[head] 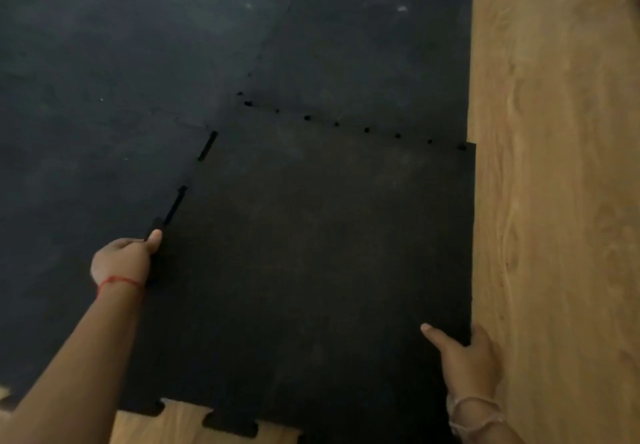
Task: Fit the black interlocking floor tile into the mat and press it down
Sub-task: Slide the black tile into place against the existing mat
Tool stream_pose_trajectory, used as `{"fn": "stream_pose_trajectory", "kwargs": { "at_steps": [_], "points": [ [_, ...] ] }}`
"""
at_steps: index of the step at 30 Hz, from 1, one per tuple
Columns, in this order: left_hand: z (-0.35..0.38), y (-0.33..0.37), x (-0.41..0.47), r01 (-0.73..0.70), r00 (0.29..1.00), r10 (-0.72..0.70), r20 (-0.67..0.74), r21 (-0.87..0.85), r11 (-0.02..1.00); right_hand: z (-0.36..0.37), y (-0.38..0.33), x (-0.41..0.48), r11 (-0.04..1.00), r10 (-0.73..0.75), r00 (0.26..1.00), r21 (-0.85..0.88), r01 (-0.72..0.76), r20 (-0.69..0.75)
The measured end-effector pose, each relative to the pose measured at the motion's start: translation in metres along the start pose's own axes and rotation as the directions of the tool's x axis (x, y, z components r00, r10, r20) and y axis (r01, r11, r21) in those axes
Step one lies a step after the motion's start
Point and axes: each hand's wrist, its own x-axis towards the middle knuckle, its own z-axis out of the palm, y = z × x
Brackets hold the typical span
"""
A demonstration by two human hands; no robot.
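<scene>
The black interlocking floor tile [311, 253] lies in the lower middle, its far and left edges meeting the black mat [138, 63]. Small gaps show along the far seam and two slits along the left seam, so it sits partly in place. My left hand [123, 260] grips the tile's left edge, thumb on top. My right hand [464, 357] holds the tile's right edge near the front corner, thumb on the top face and fingers around the side. The tile's front edge shows puzzle tabs over the wood floor.
Light wood floor [554, 201] runs along the right side of the mat and shows below the tile's front edge [183, 423]. The laid mat covers the whole upper left, with a seam [277, 28] between its tiles.
</scene>
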Motion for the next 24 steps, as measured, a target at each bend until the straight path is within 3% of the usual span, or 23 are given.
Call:
{"fn": "stream_pose_trajectory", "kwargs": {
  "at_steps": [3, 6, 8, 10, 13, 16, 20, 24],
  "points": [
    [-0.016, -0.013, 0.004, 0.004, 0.994, 0.002, -0.112, 0.057, 0.998, 0.01, 0.001, -0.016, 0.997, 0.003, 0.999, -0.076, 0.0, 0.039],
    [-0.023, -0.016, 0.0, -0.113, 0.974, 0.137, -0.179, 0.137, 0.984, 0.009, -0.004, -0.012, 0.997, 0.071, 0.997, -0.039, -0.069, 0.034],
    [-0.016, -0.004, 0.0, -0.225, 0.969, 0.239, -0.058, 0.185, 0.957, 0.005, -0.007, -0.005, 0.996, 0.087, 0.994, -0.014, -0.087, 0.064],
    [-0.006, 0.008, 0.002, -0.273, 0.962, 0.258, 0.092, 0.238, 0.932, -0.001, -0.01, 0.003, 0.995, 0.096, 0.99, 0.004, -0.097, 0.101],
    [0.002, 0.009, 0.004, -0.332, 0.941, 0.27, 0.206, 0.397, 0.856, -0.007, -0.012, 0.008, 0.99, 0.122, 0.976, 0.043, -0.132, 0.178],
    [-0.009, 0.005, 0.007, -0.337, 0.931, 0.229, 0.283, 0.435, 0.835, -0.009, -0.015, 0.001, 0.992, 0.097, 0.977, 0.055, -0.109, 0.188],
    [-0.015, 0.007, 0.02, -0.259, 0.927, 0.127, 0.353, 0.356, 0.898, -0.012, -0.021, -0.006, 0.995, 0.098, 0.974, -0.023, -0.095, 0.207],
    [-0.013, 0.008, 0.022, -0.205, 0.941, 0.073, 0.33, 0.388, 0.899, -0.016, -0.023, -0.019, 0.982, -0.02, 0.987, -0.182, 0.05, 0.16]
  ]
}}
